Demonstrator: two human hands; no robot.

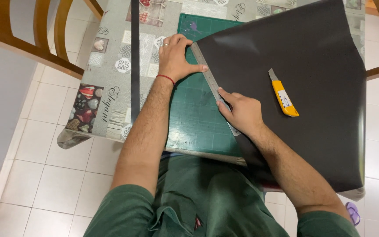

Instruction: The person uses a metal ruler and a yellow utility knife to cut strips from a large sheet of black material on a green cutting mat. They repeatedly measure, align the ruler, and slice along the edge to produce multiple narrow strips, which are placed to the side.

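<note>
Ruler partly hidden under right hand, lower end unclear.

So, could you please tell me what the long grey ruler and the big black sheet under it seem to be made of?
The long grey ruler looks like brushed steel or aluminium: dull silver sheen, thin flat edge. The big black sheet seems to be matte paper or thin vinyl: faint soft glare, and it droops over the table edge.

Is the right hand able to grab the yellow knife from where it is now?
Probably yes. The yellow knife lies loose on the black sheet, just beside the right hand, with nothing between them. That hand is pressing the metal ruler, so it would have to let go first.
</note>
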